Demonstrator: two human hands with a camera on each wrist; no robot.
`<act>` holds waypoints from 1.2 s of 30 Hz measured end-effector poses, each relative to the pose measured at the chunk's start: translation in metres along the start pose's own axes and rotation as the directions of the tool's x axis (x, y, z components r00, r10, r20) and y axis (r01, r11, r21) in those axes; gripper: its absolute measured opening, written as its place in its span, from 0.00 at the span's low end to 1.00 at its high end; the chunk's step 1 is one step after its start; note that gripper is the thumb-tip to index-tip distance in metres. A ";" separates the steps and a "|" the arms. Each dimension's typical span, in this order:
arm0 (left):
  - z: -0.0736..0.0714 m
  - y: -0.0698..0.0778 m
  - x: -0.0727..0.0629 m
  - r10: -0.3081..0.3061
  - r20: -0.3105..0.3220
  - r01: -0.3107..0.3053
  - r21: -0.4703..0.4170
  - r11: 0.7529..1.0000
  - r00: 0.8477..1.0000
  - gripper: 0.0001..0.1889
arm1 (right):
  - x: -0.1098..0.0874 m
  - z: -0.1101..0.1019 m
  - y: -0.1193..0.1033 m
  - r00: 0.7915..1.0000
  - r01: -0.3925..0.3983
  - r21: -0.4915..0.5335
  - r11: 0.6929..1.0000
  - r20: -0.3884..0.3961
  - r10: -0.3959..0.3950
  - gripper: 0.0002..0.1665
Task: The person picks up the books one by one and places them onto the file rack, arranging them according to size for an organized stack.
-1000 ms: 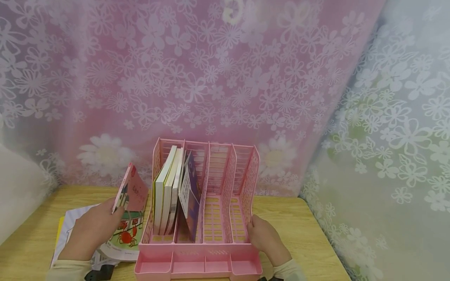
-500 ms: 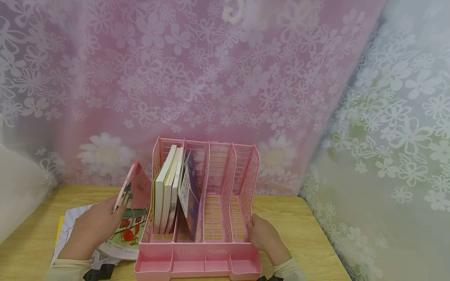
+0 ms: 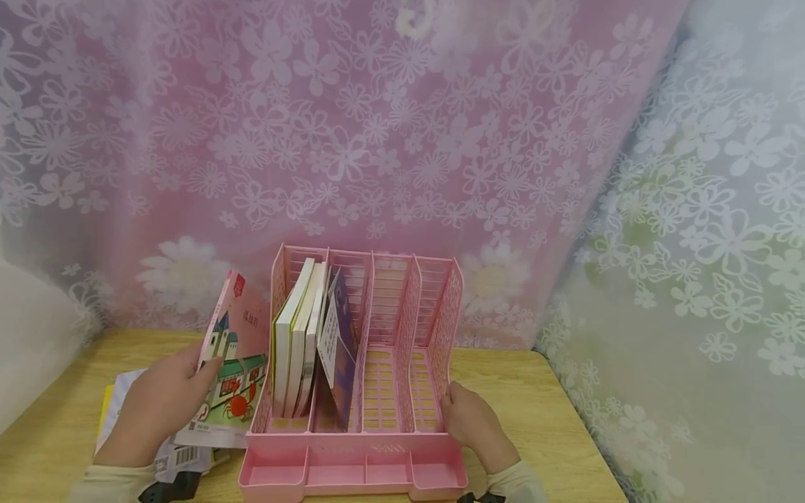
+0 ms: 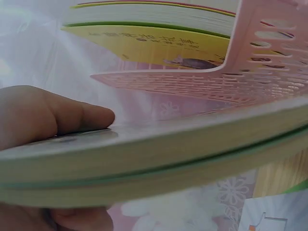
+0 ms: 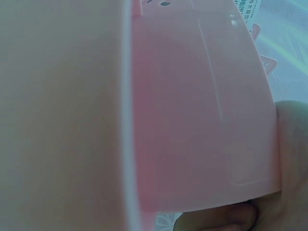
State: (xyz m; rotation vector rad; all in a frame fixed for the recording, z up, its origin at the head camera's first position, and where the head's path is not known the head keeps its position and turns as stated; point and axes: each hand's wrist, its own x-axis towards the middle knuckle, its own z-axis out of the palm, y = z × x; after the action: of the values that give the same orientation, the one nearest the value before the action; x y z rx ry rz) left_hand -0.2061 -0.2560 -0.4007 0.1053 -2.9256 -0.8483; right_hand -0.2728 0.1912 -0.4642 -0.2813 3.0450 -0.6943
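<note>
My left hand (image 3: 160, 402) grips a picture book (image 3: 242, 349) with a pink and green cover, thumb on one face and fingers on the other. The book is tilted upright just left of a pink desk file rack (image 3: 352, 443), its page edges (image 4: 159, 166) large in the left wrist view. My right hand (image 3: 474, 423) holds the rack's right side wall, with the thumb (image 5: 292, 144) on one face and fingers curled beneath. Several thick books (image 3: 295, 363) stand in the leftmost slot. A thin purple book (image 3: 342, 349) leans in the second slot.
More books (image 3: 179, 461) lie stacked on the wooden table (image 3: 522, 391) left of the rack, partly under my left hand. Small trays (image 3: 390, 469) line the rack's front. A pink flowered curtain (image 3: 402, 140) hangs behind, and a pale one (image 3: 711, 279) on the right.
The picture book in my left hand has risen a little and turned, so more of its cover shows. A barcode on the stack below is now clearer. My right hand stays put.
</note>
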 end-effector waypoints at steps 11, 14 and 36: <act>-0.014 0.008 -0.017 0.031 -0.271 -0.029 0.011 1.000 0.962 0.28 | 0.000 -0.002 -0.003 1.000 -0.019 0.019 1.000 0.012 0.019 0.12; -0.014 0.011 -0.022 0.032 -0.398 -0.041 -0.013 0.999 0.917 0.25 | 0.000 -0.002 -0.003 0.999 -0.031 0.014 0.999 0.015 0.031 0.12; -0.004 0.061 -0.030 -0.096 -0.947 -0.632 -0.279 0.723 0.308 0.17 | 0.000 0.000 0.000 1.000 -0.020 0.020 1.000 0.017 0.019 0.11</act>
State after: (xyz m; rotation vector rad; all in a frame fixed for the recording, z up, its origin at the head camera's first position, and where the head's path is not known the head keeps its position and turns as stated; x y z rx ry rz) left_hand -0.1778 -0.2041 -0.3669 -0.0170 -1.3717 -1.1204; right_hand -0.2728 0.1911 -0.4647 -0.2555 3.0191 -0.7179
